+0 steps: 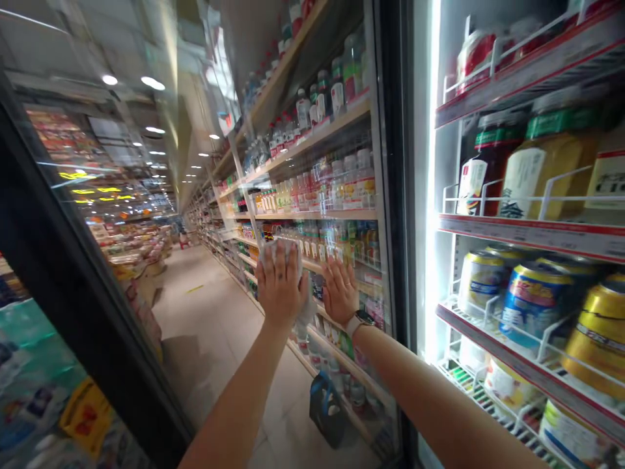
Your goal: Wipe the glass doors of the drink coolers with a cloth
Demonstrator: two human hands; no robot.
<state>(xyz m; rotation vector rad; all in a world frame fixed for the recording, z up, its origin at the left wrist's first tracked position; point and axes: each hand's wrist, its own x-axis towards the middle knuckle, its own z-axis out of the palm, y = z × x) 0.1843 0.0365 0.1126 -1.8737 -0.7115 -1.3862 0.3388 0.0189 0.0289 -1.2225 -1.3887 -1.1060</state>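
While the left hand [280,290] presses a white cloth [278,251] to the glass cooler door [371,195], its grip spread flat, the right hand [339,291] rests open on the door just beside it.

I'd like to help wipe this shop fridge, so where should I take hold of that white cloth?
Probably best to pinch the loose fold of the white cloth hanging below the left hand, coming from underneath. The upper part is pressed flat against the glass door under the palm, leaving no edge to catch, while the hanging fold stands free of the hand.
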